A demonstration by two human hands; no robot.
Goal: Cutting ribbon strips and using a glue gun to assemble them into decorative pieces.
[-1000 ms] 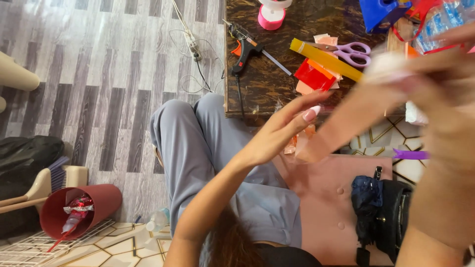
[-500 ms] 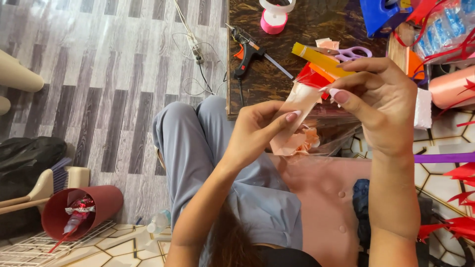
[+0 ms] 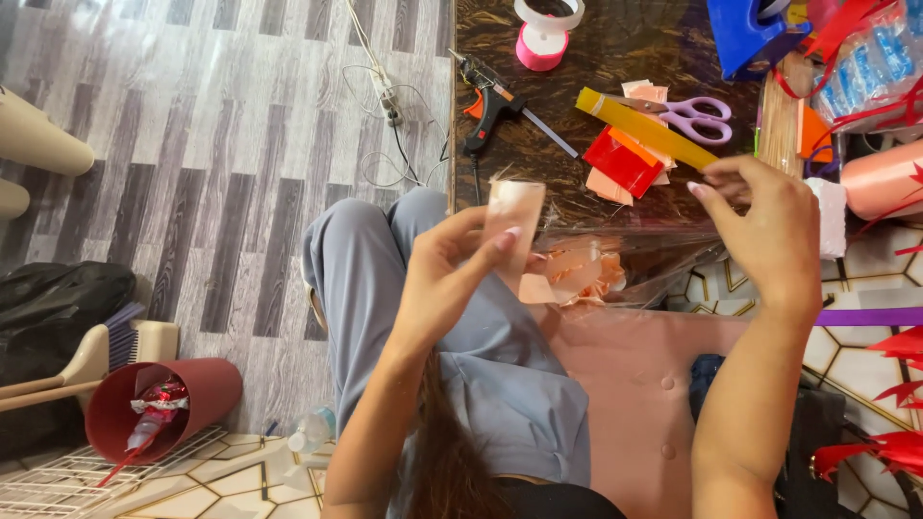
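Observation:
My left hand [image 3: 450, 279] holds a small pale peach paper piece [image 3: 514, 226] upright between thumb and fingers, above my lap. My right hand [image 3: 764, 231] pinches the far edge of a clear plastic film [image 3: 630, 240] that stretches between both hands. Under the film, crumpled peach ribbon scraps [image 3: 575, 277] lie at the edge of the dark table [image 3: 625, 48]. Just beyond my right hand are a yellow strip [image 3: 642, 127], red paper pieces [image 3: 623, 161] and purple-handled scissors [image 3: 700, 117].
A black and orange glue gun [image 3: 490, 104] and a pink tape roll [image 3: 543, 34] lie on the table. A peach ribbon roll [image 3: 880, 181] sits at right. A red bin [image 3: 159, 408] and a brush [image 3: 87, 360] stand on the floor at left.
My hands have drawn apart: the left lowered with the peach piece, the right shifted rightward, stretching the clear film between them. The view has tilted slightly.

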